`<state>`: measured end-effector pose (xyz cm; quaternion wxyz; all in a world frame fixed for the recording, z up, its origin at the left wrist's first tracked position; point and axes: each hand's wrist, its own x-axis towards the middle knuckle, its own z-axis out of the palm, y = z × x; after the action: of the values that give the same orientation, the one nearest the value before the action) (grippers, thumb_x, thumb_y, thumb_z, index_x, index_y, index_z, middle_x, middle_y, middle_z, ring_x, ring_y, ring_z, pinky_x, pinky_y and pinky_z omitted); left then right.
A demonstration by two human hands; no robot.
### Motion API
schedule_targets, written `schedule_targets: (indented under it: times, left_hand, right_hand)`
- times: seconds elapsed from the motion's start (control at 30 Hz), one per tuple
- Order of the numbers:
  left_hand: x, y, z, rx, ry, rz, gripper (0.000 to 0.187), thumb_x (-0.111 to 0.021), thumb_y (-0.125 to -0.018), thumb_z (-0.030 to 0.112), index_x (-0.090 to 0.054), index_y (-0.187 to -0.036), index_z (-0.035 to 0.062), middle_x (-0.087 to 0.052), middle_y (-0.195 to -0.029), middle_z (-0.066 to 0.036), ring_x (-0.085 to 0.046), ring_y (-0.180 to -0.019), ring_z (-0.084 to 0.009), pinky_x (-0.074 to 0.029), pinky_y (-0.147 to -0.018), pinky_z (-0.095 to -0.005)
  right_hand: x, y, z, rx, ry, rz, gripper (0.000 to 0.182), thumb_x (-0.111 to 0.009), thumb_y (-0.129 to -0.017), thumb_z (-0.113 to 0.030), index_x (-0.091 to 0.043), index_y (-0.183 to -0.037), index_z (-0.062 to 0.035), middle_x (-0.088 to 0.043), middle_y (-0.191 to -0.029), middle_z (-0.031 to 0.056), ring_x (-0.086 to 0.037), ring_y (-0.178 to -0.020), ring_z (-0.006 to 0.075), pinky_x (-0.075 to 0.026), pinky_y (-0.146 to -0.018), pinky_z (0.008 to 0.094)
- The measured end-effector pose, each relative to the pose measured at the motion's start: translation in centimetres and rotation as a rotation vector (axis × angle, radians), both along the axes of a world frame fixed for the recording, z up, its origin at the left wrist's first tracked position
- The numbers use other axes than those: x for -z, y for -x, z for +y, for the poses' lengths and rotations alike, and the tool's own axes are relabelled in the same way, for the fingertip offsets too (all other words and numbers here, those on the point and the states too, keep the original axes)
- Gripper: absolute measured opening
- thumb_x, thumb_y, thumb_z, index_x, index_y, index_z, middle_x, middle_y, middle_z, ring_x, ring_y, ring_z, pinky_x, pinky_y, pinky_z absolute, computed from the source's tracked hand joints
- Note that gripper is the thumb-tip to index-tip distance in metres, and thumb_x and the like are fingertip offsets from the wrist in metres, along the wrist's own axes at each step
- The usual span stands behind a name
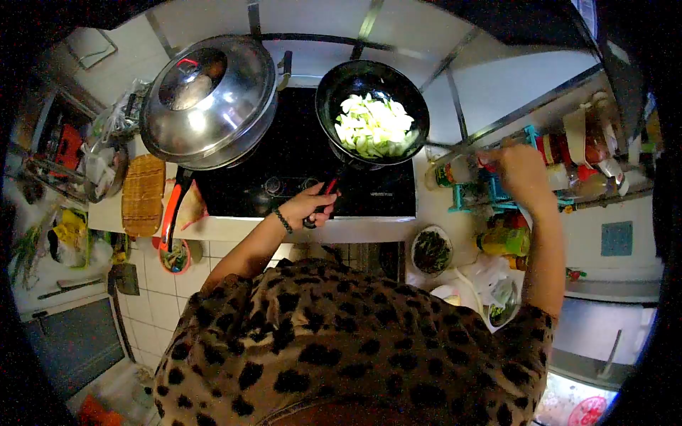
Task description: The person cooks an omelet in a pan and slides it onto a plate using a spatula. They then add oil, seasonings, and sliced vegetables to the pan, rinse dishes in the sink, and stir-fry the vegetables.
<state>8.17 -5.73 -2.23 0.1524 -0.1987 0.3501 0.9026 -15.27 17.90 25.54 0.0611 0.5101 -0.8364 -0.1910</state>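
My left hand [310, 206], with a beaded bracelet at the wrist, is closed around the handle of a black frying pan [325, 106]. Pale green sliced vegetable pieces [374, 126] lie in the pan, which is on the right side of the black stove [295, 149]. Over at the right, my right hand [522, 172] is raised beside the blue seasoning rack [462, 199]. Its fingers are curled, and what they hold, if anything, is too blurred to make out.
A large lidded steel wok [213, 106] stands on the stove's left side, its orange-and-black handle [175, 209] jutting over the front edge. A woven board [143, 195] lies left of it. On the right counter are a bowl of dark greens [432, 250] and a yellow bottle [503, 242].
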Motion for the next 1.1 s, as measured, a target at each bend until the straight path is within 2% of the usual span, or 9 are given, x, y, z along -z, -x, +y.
schedule_targets:
  times: [0.1,0.13,0.33,0.57,0.63,0.7,0.83,1.0,1.1]
  left_hand:
    - [-0.1,0.1,0.3,-0.001,0.001,-0.007,0.020,-0.055,-0.089,0.016,-0.045,-0.106,0.0097,-0.049,-0.066,-0.002,-0.037,-0.044,-0.0085,-0.031,-0.040,-0.0249]
    - [-0.1,0.1,0.4,0.009,0.003,-0.004,0.020,-0.055,-0.089,0.016,-0.045,-0.106,0.0097,-0.049,-0.066,-0.002,-0.037,-0.044,-0.0085,-0.031,-0.040,-0.0249]
    - [0.3,1.0,-0.2,0.054,0.166,0.033,0.022,-0.060,-0.086,0.017,-0.053,-0.104,0.0080,-0.055,-0.071,-0.003,-0.052,-0.059,-0.0134,-0.045,-0.055,-0.0265]
    - [0.5,1.4,-0.2,0.074,-0.132,0.099,0.018,-0.055,-0.089,0.016,-0.048,-0.103,0.0069,-0.047,-0.067,0.000,-0.039,-0.050,-0.0086,-0.031,-0.043,-0.0227]
    - [-0.2,1.4,0.0,0.068,-0.093,0.093,0.017,-0.054,-0.089,0.015,-0.047,-0.103,0.0070,-0.047,-0.067,0.000,-0.038,-0.049,-0.0082,-0.029,-0.043,-0.0226]
    - [0.3,1.3,0.1,0.062,-0.063,0.081,0.016,-0.053,-0.090,0.014,-0.047,-0.103,0.0071,-0.046,-0.067,0.000,-0.036,-0.049,-0.0078,-0.028,-0.043,-0.0226]
    - [1.1,1.6,0.1,0.052,-0.074,0.035,0.020,-0.057,-0.088,0.019,-0.052,-0.105,0.0109,-0.048,-0.067,0.002,-0.036,-0.047,-0.0068,-0.028,-0.041,-0.0227]
    - [0.8,1.5,0.1,0.021,-0.031,0.049,0.020,-0.057,-0.087,0.016,-0.048,-0.103,0.0076,-0.048,-0.069,0.000,-0.039,-0.051,-0.0074,-0.032,-0.043,-0.0216]
    - [1.0,1.7,0.5,0.037,-0.003,0.046,0.021,-0.057,-0.087,0.019,-0.050,-0.104,0.0091,-0.049,-0.068,0.001,-0.041,-0.052,-0.0081,-0.033,-0.045,-0.0228]
  right_hand:
    - [7.3,0.6,-0.1,0.040,0.041,0.002,0.029,-0.054,-0.076,-0.010,-0.067,-0.100,-0.0196,-0.062,-0.079,0.0143,-0.061,-0.075,0.0305,-0.049,-0.067,0.0424]
    - [8.7,0.6,-2.1,0.223,-0.067,-0.016,0.029,-0.052,-0.079,-0.013,-0.065,-0.104,-0.0200,-0.063,-0.083,0.0161,-0.062,-0.079,0.0319,-0.049,-0.070,0.0441]
    - [5.6,1.0,-1.3,0.333,0.175,-0.076,0.033,-0.048,-0.080,-0.012,-0.063,-0.109,-0.0183,-0.063,-0.089,0.0193,-0.061,-0.082,0.0357,-0.049,-0.071,0.0439]
    - [18.4,8.7,-4.2,0.244,0.407,-0.280,0.038,-0.045,-0.081,-0.007,-0.057,-0.116,-0.0147,-0.062,-0.090,0.0199,-0.061,-0.083,0.0366,-0.050,-0.071,0.0450]
    - [18.0,6.3,-6.1,0.244,0.467,-0.432,0.043,-0.043,-0.080,-0.003,-0.054,-0.119,-0.0156,-0.063,-0.093,0.0188,-0.061,-0.085,0.0356,-0.050,-0.072,0.0451]
    - [13.7,1.1,-5.8,0.185,0.190,-0.319,0.048,-0.045,-0.077,0.001,-0.053,-0.121,-0.0158,-0.062,-0.094,0.0193,-0.061,-0.083,0.0350,-0.050,-0.070,0.0445]
    - [11.5,-2.1,-1.5,0.121,0.213,-0.163,0.037,-0.050,-0.081,-0.009,-0.059,-0.114,-0.0240,-0.058,-0.078,0.0161,-0.059,-0.066,0.0336,-0.047,-0.058,0.0432]
    - [6.4,-5.5,3.3,0.225,0.224,-0.078,0.029,-0.051,-0.082,-0.014,-0.064,-0.106,-0.0251,-0.058,-0.077,0.0150,-0.059,-0.065,0.0324,-0.047,-0.058,0.0434]
    - [8.7,-5.3,2.2,0.237,0.080,-0.080,0.039,-0.052,-0.080,-0.013,-0.060,-0.114,-0.0294,-0.063,-0.082,0.0140,-0.063,-0.070,0.0312,-0.051,-0.059,0.0416]
